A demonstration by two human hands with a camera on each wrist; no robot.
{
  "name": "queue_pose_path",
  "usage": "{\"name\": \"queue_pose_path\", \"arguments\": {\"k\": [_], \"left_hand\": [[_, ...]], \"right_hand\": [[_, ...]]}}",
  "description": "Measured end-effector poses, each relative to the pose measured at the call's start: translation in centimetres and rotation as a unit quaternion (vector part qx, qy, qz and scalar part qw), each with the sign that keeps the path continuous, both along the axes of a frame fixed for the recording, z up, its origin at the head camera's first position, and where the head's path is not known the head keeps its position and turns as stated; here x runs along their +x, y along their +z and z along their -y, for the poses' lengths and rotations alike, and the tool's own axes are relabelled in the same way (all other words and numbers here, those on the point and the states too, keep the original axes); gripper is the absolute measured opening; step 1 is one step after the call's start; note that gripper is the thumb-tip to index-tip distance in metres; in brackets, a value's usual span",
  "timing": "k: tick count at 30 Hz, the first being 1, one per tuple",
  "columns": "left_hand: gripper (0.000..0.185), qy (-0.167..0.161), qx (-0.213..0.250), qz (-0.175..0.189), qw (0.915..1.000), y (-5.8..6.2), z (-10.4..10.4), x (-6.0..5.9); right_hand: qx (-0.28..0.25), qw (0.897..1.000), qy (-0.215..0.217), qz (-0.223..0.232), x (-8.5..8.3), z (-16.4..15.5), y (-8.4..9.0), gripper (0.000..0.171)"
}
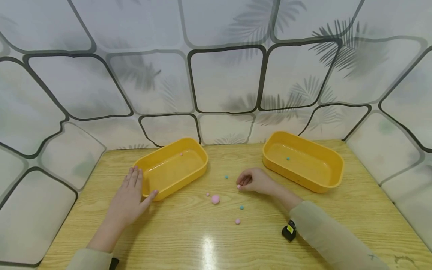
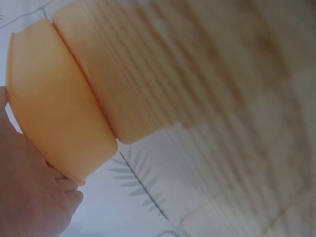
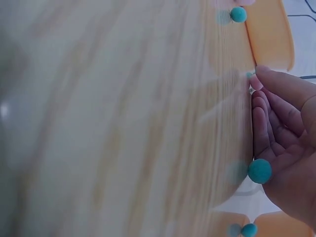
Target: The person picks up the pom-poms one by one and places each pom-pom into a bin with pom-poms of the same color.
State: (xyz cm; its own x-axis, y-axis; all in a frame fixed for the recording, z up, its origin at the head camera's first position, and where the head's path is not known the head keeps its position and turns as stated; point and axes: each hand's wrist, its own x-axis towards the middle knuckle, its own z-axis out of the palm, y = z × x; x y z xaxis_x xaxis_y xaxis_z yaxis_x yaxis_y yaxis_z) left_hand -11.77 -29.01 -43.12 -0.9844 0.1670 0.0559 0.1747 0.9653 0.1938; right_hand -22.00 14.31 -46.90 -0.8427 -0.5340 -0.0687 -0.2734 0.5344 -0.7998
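My right hand (image 1: 256, 181) pinches a small pink ball (image 1: 239, 186) between thumb and fingertip, low over the table. In the right wrist view that pink ball (image 3: 256, 82) shows at the fingertips, and a teal ball (image 3: 259, 171) appears beside the palm. My left hand (image 1: 125, 202) rests on the near left corner of a yellow tray (image 1: 179, 186), fingers laid straight over its rim and thumb spread along the front side. Between the hands lie a larger pink ball (image 1: 215, 199), smaller pink balls (image 1: 237, 221) and teal balls (image 1: 241, 207).
A second yellow tray (image 1: 303, 180) stands at the right behind my right forearm, with a teal ball (image 1: 288, 158) inside. One small pink ball (image 1: 181, 154) lies in the left tray. Patterned cloth walls (image 1: 226, 82) enclose the wooden table (image 1: 175, 236).
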Motion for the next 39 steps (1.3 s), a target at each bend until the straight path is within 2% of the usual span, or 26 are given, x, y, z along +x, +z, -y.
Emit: {"name": "queue_pose_path", "arguments": {"k": [12, 27, 39], "left_hand": [[0.098, 0.0, -0.001, 0.001, 1.0, 0.0, 0.0, -0.1], [0.097, -0.002, 0.001, 0.001, 1.0, 0.2, -0.1, 0.1], [0.097, -0.002, 0.002, 0.002, 1.0, 0.0, 0.0, 0.0]], "right_hand": [[0.011, 1.0, -0.01, -0.004, 0.1, 0.2, 0.0, 0.005], [0.004, 1.0, -0.017, -0.001, -0.1, 0.0, 0.5, 0.008], [0.006, 0.998, -0.052, 0.031, -1.2, 0.5, 1.3, 0.013]]}}
